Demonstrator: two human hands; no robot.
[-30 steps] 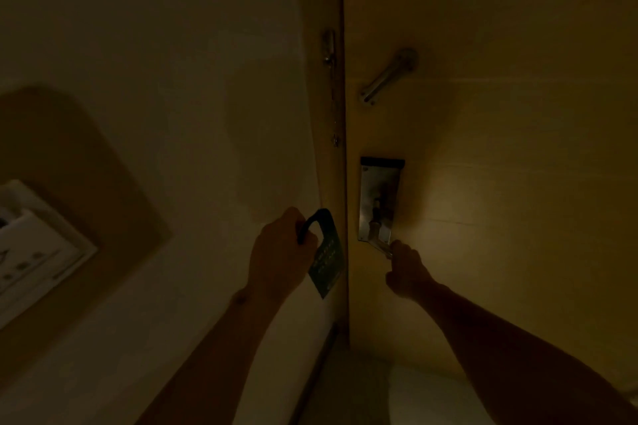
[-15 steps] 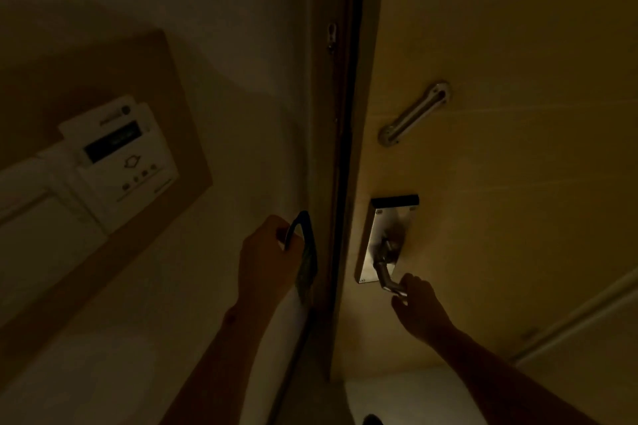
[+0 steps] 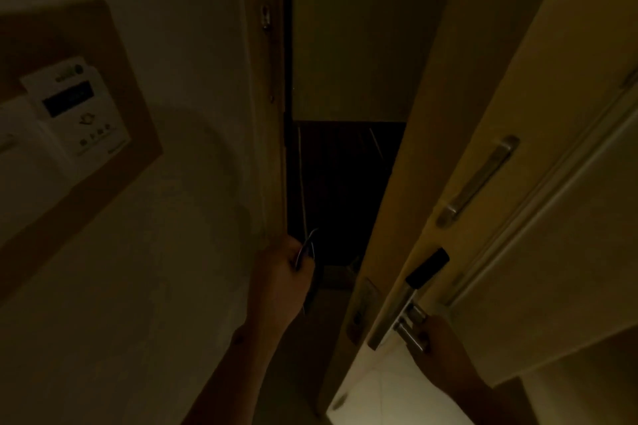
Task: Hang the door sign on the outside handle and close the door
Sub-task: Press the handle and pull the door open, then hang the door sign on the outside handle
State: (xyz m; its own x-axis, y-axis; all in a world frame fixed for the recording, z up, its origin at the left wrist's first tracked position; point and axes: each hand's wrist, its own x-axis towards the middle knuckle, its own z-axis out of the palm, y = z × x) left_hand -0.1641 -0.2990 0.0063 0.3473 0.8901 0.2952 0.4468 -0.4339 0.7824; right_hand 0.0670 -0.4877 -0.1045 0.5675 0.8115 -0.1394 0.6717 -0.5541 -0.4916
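Note:
The room is dim. The wooden door (image 3: 490,121) stands partly open, swung toward me, with a dark gap left of its edge. My right hand (image 3: 440,342) grips the inside metal lever handle (image 3: 409,335) on its steel plate. My left hand (image 3: 284,278) holds the dark door sign (image 3: 310,272) by its hook end, seen edge-on, in the gap between the frame and the door edge. The outside handle is hidden behind the door.
A white control panel (image 3: 74,107) sits on a brown wall plate at left. The door frame (image 3: 272,79) carries a metal latch part (image 3: 265,15). A swing-bar guard (image 3: 478,179) is on the door above the lock. Dark corridor floor (image 3: 341,190) shows through the gap.
The door has swung from shut to partly open, pulled by my right hand on the lever. My left hand with the sign has moved into the opening gap.

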